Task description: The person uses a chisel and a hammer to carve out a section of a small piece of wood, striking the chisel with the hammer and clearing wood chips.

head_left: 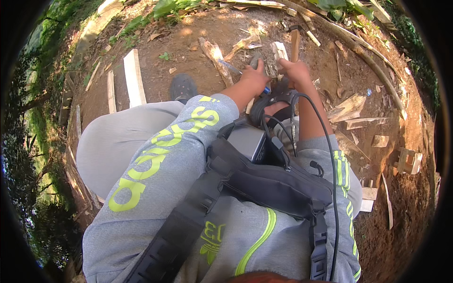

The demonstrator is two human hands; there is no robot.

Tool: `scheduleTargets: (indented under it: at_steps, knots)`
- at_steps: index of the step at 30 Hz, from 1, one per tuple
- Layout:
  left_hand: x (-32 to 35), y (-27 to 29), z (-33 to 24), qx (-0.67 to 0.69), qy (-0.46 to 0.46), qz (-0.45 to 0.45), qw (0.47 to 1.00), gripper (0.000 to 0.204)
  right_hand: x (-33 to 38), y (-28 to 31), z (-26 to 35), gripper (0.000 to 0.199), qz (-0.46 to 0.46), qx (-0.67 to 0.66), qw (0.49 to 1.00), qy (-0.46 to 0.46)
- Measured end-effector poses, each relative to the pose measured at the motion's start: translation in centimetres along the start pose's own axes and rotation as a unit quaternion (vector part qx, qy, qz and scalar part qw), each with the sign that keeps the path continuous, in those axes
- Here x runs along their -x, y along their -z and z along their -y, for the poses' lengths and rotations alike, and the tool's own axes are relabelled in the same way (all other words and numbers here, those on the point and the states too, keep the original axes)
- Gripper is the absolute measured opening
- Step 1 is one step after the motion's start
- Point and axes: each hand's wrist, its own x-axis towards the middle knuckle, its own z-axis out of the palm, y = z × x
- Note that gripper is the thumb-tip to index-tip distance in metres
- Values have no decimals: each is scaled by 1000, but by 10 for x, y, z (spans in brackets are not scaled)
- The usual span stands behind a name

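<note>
Grey sleeve [188,141], lime-yellow lettering

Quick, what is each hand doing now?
Left hand: closed on a blue pen.
Right hand: closed on a hammer handle.

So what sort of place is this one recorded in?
Probably an outdoor woodworking spot on bare earth: red-brown dirt ground, scattered planks and wood offcuts, with green plants along the edge.

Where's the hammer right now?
In the head view the hammer stands upright at top centre, its wooden handle gripped by the right hand, just right of the left hand and the pale wood piece on the dirt.
</note>
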Motion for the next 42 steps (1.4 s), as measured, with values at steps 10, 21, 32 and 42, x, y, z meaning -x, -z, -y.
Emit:
scheduleTargets:
  at_steps: [10,21,32,42]
  knots:
    - [15,-12,9,72,-20,-6,997,73,63,13,-34,53,4,-62,998,-24]
    - [111,101,56,94,73,-45,992,39,103,-25,-21,69,-27,61,994,90]
    - [353,149,-75,265,-238,-66,932,22,116,-39,-2,74,54,118,982,136]
    - [342,150,-68,196,-238,-46,950,22,98,-41,-12,49,93,-104,988,69]
